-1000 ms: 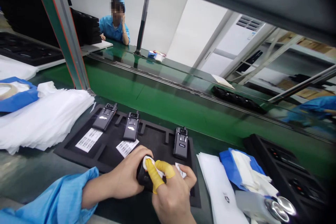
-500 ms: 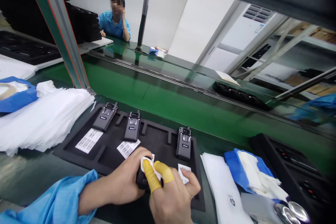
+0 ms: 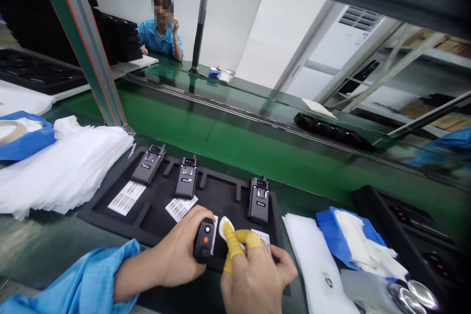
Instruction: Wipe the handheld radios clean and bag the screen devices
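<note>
My left hand (image 3: 176,252) is closed around a black two-way radio (image 3: 205,240), its end with an orange button turned toward me. Just to the right, my right hand (image 3: 253,274) wears yellow finger cots and pinches a small white wiping pad (image 3: 222,227), apart from the radio. Both hands are above the front of a black foam tray (image 3: 217,191). In the tray lie three more radios: a left one (image 3: 147,166), a middle one (image 3: 186,179) and a right one (image 3: 259,200). White barcode label sheets (image 3: 127,197) lie below them.
White sleeves (image 3: 66,167) are piled on the left, with more sleeves (image 3: 312,265) on the right. Beyond those are a blue packet of white cloths (image 3: 362,245), a bottle with a metal top (image 3: 368,289) and another black tray (image 3: 371,201). A person (image 3: 160,37) sits across the bench.
My right hand has drawn the wiping pad off the radio and moved right. The radio's end with the orange button, covered before, now shows. My left hand keeps its hold.
</note>
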`<state>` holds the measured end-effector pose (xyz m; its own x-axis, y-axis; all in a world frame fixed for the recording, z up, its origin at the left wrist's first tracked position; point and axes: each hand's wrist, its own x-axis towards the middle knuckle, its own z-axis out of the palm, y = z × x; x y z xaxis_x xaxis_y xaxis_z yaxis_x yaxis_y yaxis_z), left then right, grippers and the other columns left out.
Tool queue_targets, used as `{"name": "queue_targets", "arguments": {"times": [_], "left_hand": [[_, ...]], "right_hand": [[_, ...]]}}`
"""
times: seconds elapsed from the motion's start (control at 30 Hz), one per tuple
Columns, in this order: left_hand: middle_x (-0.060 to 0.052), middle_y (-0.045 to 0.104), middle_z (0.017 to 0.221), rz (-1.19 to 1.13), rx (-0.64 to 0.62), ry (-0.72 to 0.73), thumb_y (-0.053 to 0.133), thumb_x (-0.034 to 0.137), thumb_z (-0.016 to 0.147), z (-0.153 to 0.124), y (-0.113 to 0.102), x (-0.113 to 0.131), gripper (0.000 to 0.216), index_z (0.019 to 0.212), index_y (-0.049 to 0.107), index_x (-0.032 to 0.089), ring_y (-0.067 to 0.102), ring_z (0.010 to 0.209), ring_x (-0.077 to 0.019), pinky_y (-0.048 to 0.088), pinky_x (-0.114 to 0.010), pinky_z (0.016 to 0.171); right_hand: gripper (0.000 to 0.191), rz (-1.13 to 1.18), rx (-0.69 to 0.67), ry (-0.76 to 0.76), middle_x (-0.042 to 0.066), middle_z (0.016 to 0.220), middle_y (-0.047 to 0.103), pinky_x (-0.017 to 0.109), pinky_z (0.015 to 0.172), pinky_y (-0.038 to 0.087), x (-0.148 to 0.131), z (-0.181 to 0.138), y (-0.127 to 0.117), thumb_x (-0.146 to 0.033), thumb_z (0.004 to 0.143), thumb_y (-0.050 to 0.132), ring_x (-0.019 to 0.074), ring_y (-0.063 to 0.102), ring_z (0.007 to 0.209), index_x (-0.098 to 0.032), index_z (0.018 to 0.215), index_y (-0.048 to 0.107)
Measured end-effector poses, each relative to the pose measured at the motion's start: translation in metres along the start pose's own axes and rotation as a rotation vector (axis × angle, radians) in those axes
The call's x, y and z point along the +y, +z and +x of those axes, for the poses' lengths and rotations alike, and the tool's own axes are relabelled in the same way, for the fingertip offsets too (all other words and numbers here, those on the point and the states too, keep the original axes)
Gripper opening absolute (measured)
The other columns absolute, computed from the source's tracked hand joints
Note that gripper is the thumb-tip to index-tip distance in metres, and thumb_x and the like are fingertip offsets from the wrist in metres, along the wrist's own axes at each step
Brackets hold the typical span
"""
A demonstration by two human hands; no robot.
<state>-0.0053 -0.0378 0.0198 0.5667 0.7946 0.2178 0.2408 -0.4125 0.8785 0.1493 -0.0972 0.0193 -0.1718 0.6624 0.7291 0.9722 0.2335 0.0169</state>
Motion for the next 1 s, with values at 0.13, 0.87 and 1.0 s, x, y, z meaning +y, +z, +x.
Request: {"name": "queue_targets", "arguments": {"times": [0.13,0.87,1.0], "left_hand": [[-0.003,0.047,0.102,-0.013,-0.015,0.012,0.044,-0.006,0.045,-0.001,0.0,-0.003,0.064,0.103,0.041,0.022,0.05,0.095,-0.0212,0.043,-0.037,0.086],[-0.004,0.045,0.103,-0.02,-0.02,0.042,0.044,-0.005,0.046,-0.002,0.0,-0.001,0.067,0.107,0.04,0.023,0.049,0.097,-0.0211,0.043,-0.037,0.086],[-0.005,0.046,0.105,-0.022,-0.012,0.034,0.048,-0.004,0.051,-0.003,0.0,-0.003,0.063,0.107,0.04,0.022,0.05,0.099,-0.0223,0.043,-0.038,0.087]], "right_hand": [[0.03,0.089,-0.004,-0.046,0.005,0.09,0.059,0.039,0.08,0.026,0.007,0.007,-0.001,-0.005,0.076,0.044,0.0153,0.053,0.076,-0.02,0.093,0.063],[0.043,0.334,-0.053,0.005,0.001,0.088,0.059,0.037,0.081,0.029,0.017,0.012,-0.004,-0.006,0.078,0.045,0.013,0.055,0.075,-0.029,0.109,0.063],[0.04,0.302,-0.032,0.033,-0.001,0.081,0.061,0.039,0.084,0.025,-0.005,0.015,0.003,-0.004,0.08,0.041,0.0111,0.053,0.069,-0.03,0.096,0.067]]}}
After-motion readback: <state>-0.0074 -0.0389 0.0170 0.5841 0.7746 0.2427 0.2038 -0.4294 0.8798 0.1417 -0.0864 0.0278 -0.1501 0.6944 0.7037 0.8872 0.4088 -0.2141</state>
